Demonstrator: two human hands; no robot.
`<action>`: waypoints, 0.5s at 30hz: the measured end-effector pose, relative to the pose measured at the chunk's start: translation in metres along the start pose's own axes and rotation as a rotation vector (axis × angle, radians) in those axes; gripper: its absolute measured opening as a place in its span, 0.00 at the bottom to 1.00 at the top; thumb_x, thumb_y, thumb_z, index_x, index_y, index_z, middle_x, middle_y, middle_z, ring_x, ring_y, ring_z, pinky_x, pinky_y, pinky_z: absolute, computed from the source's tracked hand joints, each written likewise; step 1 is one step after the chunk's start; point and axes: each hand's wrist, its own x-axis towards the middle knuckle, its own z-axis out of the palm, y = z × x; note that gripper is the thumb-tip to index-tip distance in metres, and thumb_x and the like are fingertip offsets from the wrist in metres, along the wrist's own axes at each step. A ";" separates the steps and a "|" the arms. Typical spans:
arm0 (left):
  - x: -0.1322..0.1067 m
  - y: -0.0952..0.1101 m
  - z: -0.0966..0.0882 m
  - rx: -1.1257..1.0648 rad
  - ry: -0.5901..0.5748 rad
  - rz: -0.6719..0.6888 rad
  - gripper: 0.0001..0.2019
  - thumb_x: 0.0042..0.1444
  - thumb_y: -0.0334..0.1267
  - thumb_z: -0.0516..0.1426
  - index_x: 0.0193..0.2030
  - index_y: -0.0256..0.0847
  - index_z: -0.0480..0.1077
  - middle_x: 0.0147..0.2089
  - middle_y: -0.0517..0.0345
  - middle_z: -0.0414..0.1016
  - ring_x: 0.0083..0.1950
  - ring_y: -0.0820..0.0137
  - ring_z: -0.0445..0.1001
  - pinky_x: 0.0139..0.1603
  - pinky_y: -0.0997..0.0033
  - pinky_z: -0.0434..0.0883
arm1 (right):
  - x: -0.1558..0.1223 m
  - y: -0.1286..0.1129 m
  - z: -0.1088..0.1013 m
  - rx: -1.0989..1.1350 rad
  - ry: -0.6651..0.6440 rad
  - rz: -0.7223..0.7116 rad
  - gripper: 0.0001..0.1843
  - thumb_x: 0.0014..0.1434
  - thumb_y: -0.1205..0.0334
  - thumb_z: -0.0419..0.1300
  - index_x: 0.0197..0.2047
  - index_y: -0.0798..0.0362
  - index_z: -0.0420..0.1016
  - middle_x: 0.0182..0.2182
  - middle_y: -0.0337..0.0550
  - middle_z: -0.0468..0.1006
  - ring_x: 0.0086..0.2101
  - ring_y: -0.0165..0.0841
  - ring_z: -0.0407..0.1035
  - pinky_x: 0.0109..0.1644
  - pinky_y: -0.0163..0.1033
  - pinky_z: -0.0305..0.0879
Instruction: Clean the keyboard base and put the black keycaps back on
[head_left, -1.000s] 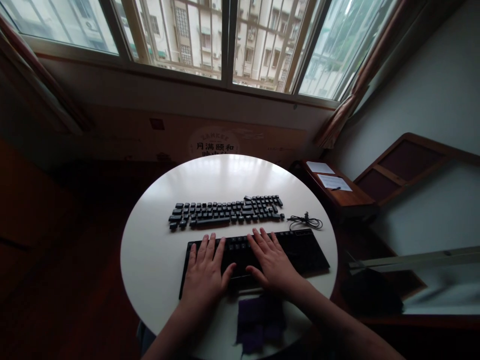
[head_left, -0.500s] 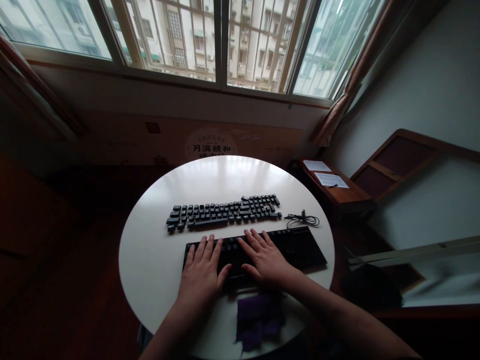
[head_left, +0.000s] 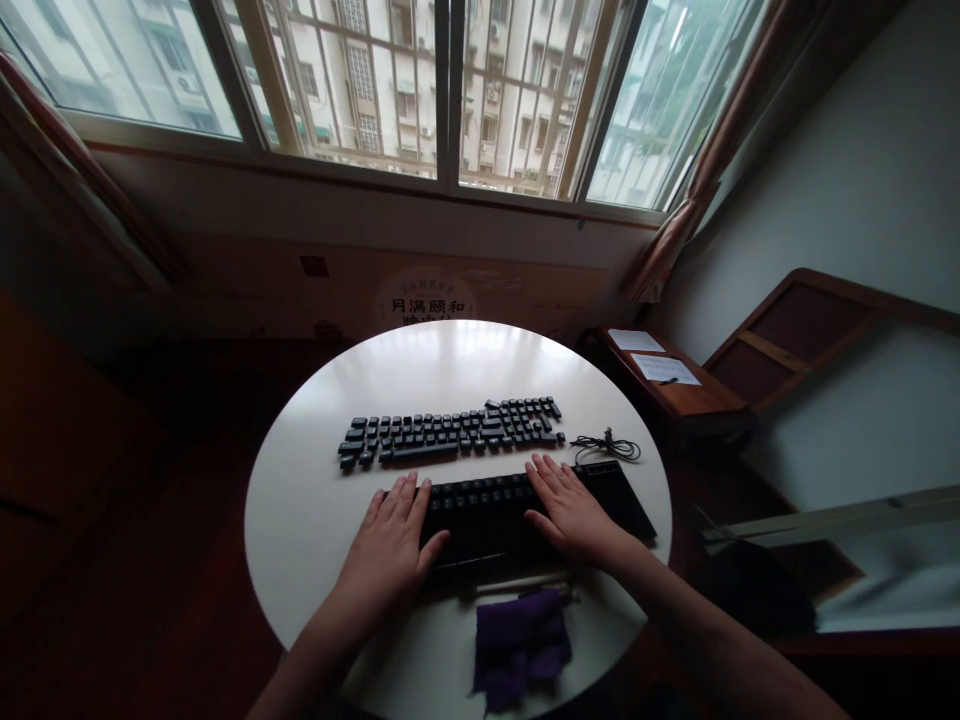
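Note:
A black keyboard [head_left: 480,535] lies on the round white table, with rows of keys along its far edge and a bare lower part. My left hand [head_left: 390,540] rests flat on its left end, fingers stretched out. On the right half lies my right hand [head_left: 570,505], palm down with fingers extended. Neither hand grips anything. Beyond the keyboard, loose black keycaps [head_left: 450,430] are laid out in rows like a keyboard layout. A coiled black cable [head_left: 606,445] sits by the keyboard's far right corner.
On the near side of the white table [head_left: 300,520] lie a purple cloth [head_left: 521,645] and a thin stick-like tool [head_left: 517,583]. A wooden side table [head_left: 694,400] at the right bears papers [head_left: 664,368] and a pen [head_left: 669,380]. A window [head_left: 442,100] is ahead.
My hands have moved apart: the right hand slid right along the keyboard, the left slightly left. More of the keys between them now shows. The view has tilted slightly.

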 end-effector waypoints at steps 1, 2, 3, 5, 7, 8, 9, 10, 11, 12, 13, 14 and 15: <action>0.001 0.001 -0.001 -0.001 -0.006 -0.005 0.35 0.65 0.57 0.45 0.70 0.34 0.59 0.72 0.40 0.57 0.72 0.52 0.57 0.71 0.48 0.52 | 0.000 -0.001 -0.001 0.007 -0.003 0.003 0.39 0.71 0.44 0.45 0.74 0.61 0.46 0.72 0.57 0.43 0.71 0.46 0.37 0.72 0.58 0.42; 0.002 0.002 -0.002 -0.001 -0.010 -0.009 0.35 0.65 0.57 0.46 0.70 0.34 0.60 0.72 0.40 0.57 0.72 0.51 0.57 0.71 0.48 0.53 | 0.001 -0.002 -0.003 0.012 0.001 0.006 0.39 0.71 0.44 0.44 0.74 0.61 0.45 0.72 0.57 0.43 0.71 0.46 0.37 0.72 0.58 0.42; 0.004 0.004 -0.003 -0.002 -0.008 -0.007 0.35 0.65 0.57 0.46 0.70 0.34 0.60 0.72 0.39 0.57 0.72 0.51 0.56 0.70 0.48 0.53 | 0.001 -0.005 -0.004 0.014 0.012 0.006 0.38 0.71 0.44 0.44 0.74 0.60 0.45 0.72 0.57 0.42 0.71 0.46 0.37 0.72 0.58 0.42; 0.011 0.008 -0.005 -0.011 0.016 0.018 0.34 0.64 0.57 0.47 0.70 0.35 0.61 0.72 0.40 0.57 0.73 0.51 0.55 0.71 0.48 0.52 | 0.004 -0.012 -0.008 0.012 0.040 -0.013 0.37 0.71 0.45 0.46 0.75 0.56 0.44 0.72 0.55 0.40 0.71 0.47 0.35 0.72 0.60 0.40; 0.022 0.014 -0.007 -0.031 0.043 0.080 0.34 0.64 0.57 0.48 0.70 0.37 0.61 0.73 0.42 0.56 0.74 0.51 0.53 0.71 0.48 0.50 | 0.008 -0.021 -0.012 0.011 0.041 -0.066 0.36 0.71 0.46 0.47 0.75 0.52 0.43 0.73 0.52 0.39 0.71 0.48 0.33 0.71 0.62 0.37; 0.029 0.017 -0.010 -0.047 0.050 0.120 0.33 0.64 0.57 0.48 0.70 0.38 0.61 0.73 0.43 0.56 0.74 0.52 0.52 0.71 0.49 0.50 | 0.012 -0.025 -0.013 0.016 0.032 -0.098 0.36 0.71 0.47 0.48 0.75 0.51 0.43 0.73 0.52 0.39 0.71 0.48 0.33 0.71 0.63 0.36; 0.037 0.019 -0.012 -0.071 0.048 0.166 0.33 0.65 0.57 0.48 0.70 0.38 0.61 0.72 0.43 0.57 0.74 0.53 0.53 0.71 0.49 0.50 | 0.016 -0.028 -0.015 0.025 0.026 -0.128 0.36 0.71 0.47 0.48 0.75 0.51 0.43 0.73 0.52 0.39 0.71 0.47 0.33 0.71 0.63 0.36; 0.044 0.022 -0.015 -0.104 0.038 0.217 0.32 0.65 0.56 0.48 0.69 0.39 0.61 0.72 0.43 0.59 0.73 0.53 0.54 0.71 0.50 0.52 | 0.021 -0.030 -0.016 0.036 0.029 -0.156 0.36 0.71 0.48 0.48 0.75 0.52 0.44 0.73 0.52 0.40 0.71 0.47 0.33 0.71 0.63 0.36; 0.052 0.023 -0.019 -0.146 0.016 0.273 0.31 0.65 0.55 0.49 0.69 0.39 0.61 0.70 0.43 0.62 0.71 0.54 0.58 0.69 0.52 0.54 | 0.027 -0.030 -0.018 0.049 0.045 -0.183 0.36 0.71 0.49 0.48 0.75 0.54 0.44 0.73 0.53 0.41 0.71 0.46 0.33 0.71 0.62 0.36; 0.059 0.024 -0.023 -0.190 -0.018 0.325 0.29 0.65 0.53 0.50 0.68 0.40 0.62 0.66 0.44 0.68 0.67 0.55 0.64 0.66 0.55 0.59 | 0.032 -0.029 -0.019 0.065 0.073 -0.208 0.35 0.71 0.49 0.48 0.74 0.55 0.46 0.73 0.53 0.44 0.71 0.46 0.34 0.72 0.61 0.37; 0.066 0.025 -0.027 -0.224 -0.057 0.367 0.26 0.66 0.51 0.50 0.66 0.40 0.65 0.61 0.44 0.73 0.61 0.57 0.70 0.62 0.58 0.64 | 0.038 -0.026 -0.020 0.085 0.112 -0.235 0.34 0.70 0.51 0.49 0.74 0.56 0.48 0.72 0.53 0.46 0.71 0.45 0.36 0.72 0.60 0.37; 0.072 0.025 -0.030 -0.241 -0.090 0.398 0.23 0.66 0.49 0.51 0.63 0.41 0.68 0.55 0.46 0.77 0.55 0.58 0.74 0.57 0.60 0.67 | 0.043 -0.024 -0.021 0.107 0.156 -0.261 0.33 0.70 0.52 0.49 0.73 0.56 0.51 0.72 0.53 0.50 0.71 0.45 0.38 0.72 0.59 0.39; 0.076 0.025 -0.032 -0.245 -0.116 0.417 0.20 0.65 0.47 0.51 0.58 0.41 0.71 0.49 0.47 0.79 0.50 0.59 0.76 0.52 0.62 0.69 | 0.048 -0.021 -0.023 0.135 0.207 -0.284 0.30 0.70 0.54 0.50 0.71 0.56 0.55 0.70 0.53 0.54 0.70 0.44 0.42 0.71 0.58 0.41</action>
